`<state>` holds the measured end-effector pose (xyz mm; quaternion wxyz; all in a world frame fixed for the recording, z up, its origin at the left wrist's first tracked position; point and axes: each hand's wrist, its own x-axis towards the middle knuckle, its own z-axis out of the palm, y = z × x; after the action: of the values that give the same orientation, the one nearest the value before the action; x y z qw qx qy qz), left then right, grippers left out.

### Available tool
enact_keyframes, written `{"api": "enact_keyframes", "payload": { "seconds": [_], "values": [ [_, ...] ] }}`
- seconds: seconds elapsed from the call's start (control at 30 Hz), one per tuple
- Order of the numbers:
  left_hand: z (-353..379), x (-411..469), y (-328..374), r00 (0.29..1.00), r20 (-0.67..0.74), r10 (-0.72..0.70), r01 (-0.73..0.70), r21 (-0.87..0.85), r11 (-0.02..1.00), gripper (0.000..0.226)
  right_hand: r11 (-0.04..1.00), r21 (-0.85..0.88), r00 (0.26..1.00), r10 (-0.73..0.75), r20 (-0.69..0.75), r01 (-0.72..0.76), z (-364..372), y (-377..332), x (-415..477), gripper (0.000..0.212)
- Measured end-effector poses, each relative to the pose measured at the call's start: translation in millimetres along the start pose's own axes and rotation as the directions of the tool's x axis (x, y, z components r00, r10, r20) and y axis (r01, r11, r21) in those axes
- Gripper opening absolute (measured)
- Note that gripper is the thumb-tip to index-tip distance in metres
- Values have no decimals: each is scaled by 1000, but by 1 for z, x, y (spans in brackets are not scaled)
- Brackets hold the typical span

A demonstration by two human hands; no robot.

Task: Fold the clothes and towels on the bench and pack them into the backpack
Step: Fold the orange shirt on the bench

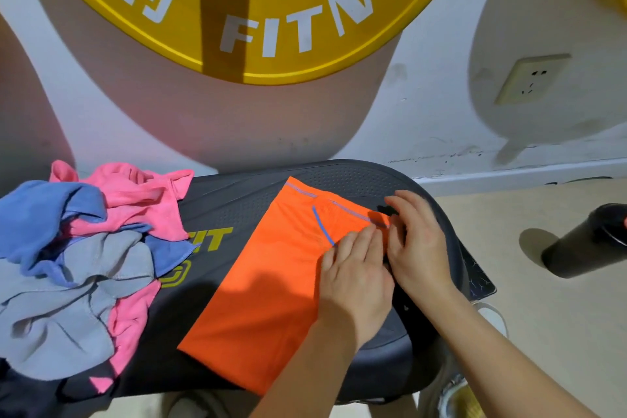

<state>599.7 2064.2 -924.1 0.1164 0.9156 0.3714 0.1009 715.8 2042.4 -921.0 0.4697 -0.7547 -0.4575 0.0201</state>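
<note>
Flatly, left hand [353, 282] presses shorts [271, 282] on bench [237, 204], fingers straight; right hand [419, 241] touches waistband, grip unclear; towels [101, 258] heaped leftward.

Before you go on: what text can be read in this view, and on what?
"FITNE", white, cut off at the frame edge: on the yellow wall sign.
"IT", yellow, its start hidden under the towels: on the bench.
No other text is readable.
</note>
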Motion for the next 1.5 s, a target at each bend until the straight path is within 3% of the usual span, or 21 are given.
{"api": "enact_keyframes", "payload": {
  "seconds": [0.1,0.17,0.3,0.37,0.43,0.47,0.53,0.6,0.67,0.73,0.77,0.83,0.9,0.97,1.03,1.13,1.23,1.3,1.5],
  "values": [
    [8,2,0,979,203,35,-68,160,985,80,999,-26,955,-11,297,20,-5,-1,-15,35],
    [10,5,1,946,324,28,-81,151,985,74,992,-112,900,0,435,54,-5,4,-21,45],
    [-8,2,-8,917,394,62,-82,36,996,75,959,-252,818,40,574,130,-7,12,-19,82],
    [-17,-10,-26,942,329,61,-42,-66,997,71,917,-341,786,52,616,207,-10,13,-21,96],
    [-32,-30,-56,992,106,-67,91,-245,965,71,854,-416,765,33,643,313,-12,14,-26,100],
    [-40,-43,-75,987,-1,-163,156,-284,946,67,836,-439,757,44,652,329,-12,13,-28,100],
    [-51,-73,-118,945,-146,-294,264,-194,945,55,839,-448,745,80,663,309,-12,9,-29,100],
    [-61,-104,-144,924,-107,-366,359,-81,930,51,872,-434,746,133,653,225,-12,3,-24,81],
    [-62,-126,-158,902,-32,-431,430,-26,902,54,932,-361,793,207,573,18,-11,-9,-15,57],
    [-63,-135,-159,863,-28,-505,500,-103,860,50,957,-199,869,276,410,-210,-8,-22,-13,54],
    [-65,-136,-158,829,-44,-557,541,-186,820,42,957,-133,890,289,354,-258,-7,-32,-16,54],
    [-68,-136,-155,775,-35,-631,594,-302,746,34,984,-65,927,180,329,-168,-1,-60,-37,53],
    [-70,-138,-155,733,30,-679,641,-364,676,30,998,-40,925,-21,380,39,10,-93,-76,53],
    [-74,-140,-158,686,93,-721,692,-388,608,22,959,-71,866,-214,453,274,24,-119,-119,60],
    [-79,-141,-161,665,116,-738,717,-379,585,18,918,-84,779,-277,563,387,37,-129,-153,65],
    [-85,-138,-161,653,170,-738,736,-375,564,26,907,-150,744,-219,632,394,47,-122,-176,67],
    [-91,-132,-159,638,251,-728,701,-582,413,25,873,-268,792,-191,580,407,55,-124,-178,60],
    [-98,-129,-152,658,318,-683,651,-695,303,21,860,-336,828,-158,538,383,62,-134,-174,53],
    [-109,-126,-149,750,430,-503,560,-817,138,16,851,-420,878,-93,469,314,80,-149,-155,32]
  ]
}}
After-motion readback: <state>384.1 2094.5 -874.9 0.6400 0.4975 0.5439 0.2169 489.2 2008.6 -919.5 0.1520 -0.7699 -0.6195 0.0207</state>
